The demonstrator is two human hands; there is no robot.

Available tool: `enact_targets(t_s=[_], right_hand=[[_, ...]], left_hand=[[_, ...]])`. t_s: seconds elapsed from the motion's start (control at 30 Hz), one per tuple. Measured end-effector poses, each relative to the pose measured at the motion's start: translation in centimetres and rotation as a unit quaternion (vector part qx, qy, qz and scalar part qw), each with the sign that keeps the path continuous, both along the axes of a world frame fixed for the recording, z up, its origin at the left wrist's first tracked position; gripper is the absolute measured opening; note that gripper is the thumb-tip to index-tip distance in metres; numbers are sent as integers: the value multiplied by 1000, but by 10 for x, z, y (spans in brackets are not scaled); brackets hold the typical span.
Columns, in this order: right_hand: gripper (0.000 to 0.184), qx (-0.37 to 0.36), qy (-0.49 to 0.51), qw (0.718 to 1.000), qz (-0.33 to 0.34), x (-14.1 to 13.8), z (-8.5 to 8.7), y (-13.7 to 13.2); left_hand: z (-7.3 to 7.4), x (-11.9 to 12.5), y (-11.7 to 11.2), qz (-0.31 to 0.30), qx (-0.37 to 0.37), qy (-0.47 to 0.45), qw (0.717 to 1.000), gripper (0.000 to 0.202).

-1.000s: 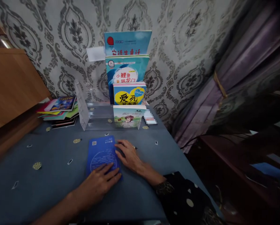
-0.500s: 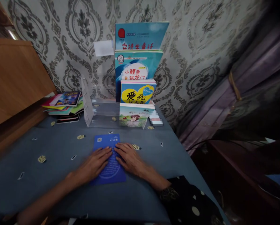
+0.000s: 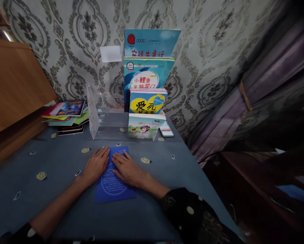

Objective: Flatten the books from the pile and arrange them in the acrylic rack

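A thin blue booklet (image 3: 114,184) lies flat on the blue-grey tablecloth (image 3: 52,189) in front of me. My left hand (image 3: 97,165) rests flat on its upper left corner, fingers stretched out toward the far edge. My right hand (image 3: 126,168) lies flat on the booklet's upper middle, fingers extended and touching the left hand's fingertips. Neither hand grips anything. Behind the booklet stands a clear acrylic tiered rack (image 3: 101,118) with several children's books (image 3: 147,101) upright on its right side.
A stack of colourful books (image 3: 67,117) lies at the back left beside a wooden panel (image 3: 12,84). Patterned wallpaper backs the table. A purple curtain (image 3: 256,84) hangs at the right, past the table's right edge, with dark furniture below.
Both hands have slid up the booklet toward its far edge; the left went from the lower edge to the upper left corner. The booklet stays flat on the cloth.
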State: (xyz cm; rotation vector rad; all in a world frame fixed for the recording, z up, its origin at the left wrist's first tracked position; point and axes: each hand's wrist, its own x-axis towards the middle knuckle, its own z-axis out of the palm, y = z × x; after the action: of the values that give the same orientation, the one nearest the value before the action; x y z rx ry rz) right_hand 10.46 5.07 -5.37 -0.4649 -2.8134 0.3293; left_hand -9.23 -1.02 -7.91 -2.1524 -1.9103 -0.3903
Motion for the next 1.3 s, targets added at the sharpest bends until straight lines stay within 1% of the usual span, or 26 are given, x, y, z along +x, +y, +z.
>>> enact_targets(t_s=[0.1, 0.2, 0.4, 0.6, 0.93, 1.3], right_hand=[[49, -7, -4, 1000, 0, -19, 0, 5], [54, -14, -5, 999, -31, -23, -2, 12], [59, -27, -16, 994, -106, -4, -1, 17], [61, -32, -44, 988, -146, 8, 3, 16], [60, -19, -39, 987, -153, 10, 2, 15], [60, -14, -42, 987, -155, 10, 1, 15]], left_hand=[[2, 1, -1, 5, -8, 0, 1000, 45], [4, 2, -2, 7, -14, 3, 1000, 45], [6, 5, -2, 18, -15, 8, 1000, 45], [7, 5, -2, 24, -16, 2, 1000, 46], [6, 6, -3, 23, -6, -2, 1000, 46], [6, 2, -3, -4, 22, 21, 1000, 43]])
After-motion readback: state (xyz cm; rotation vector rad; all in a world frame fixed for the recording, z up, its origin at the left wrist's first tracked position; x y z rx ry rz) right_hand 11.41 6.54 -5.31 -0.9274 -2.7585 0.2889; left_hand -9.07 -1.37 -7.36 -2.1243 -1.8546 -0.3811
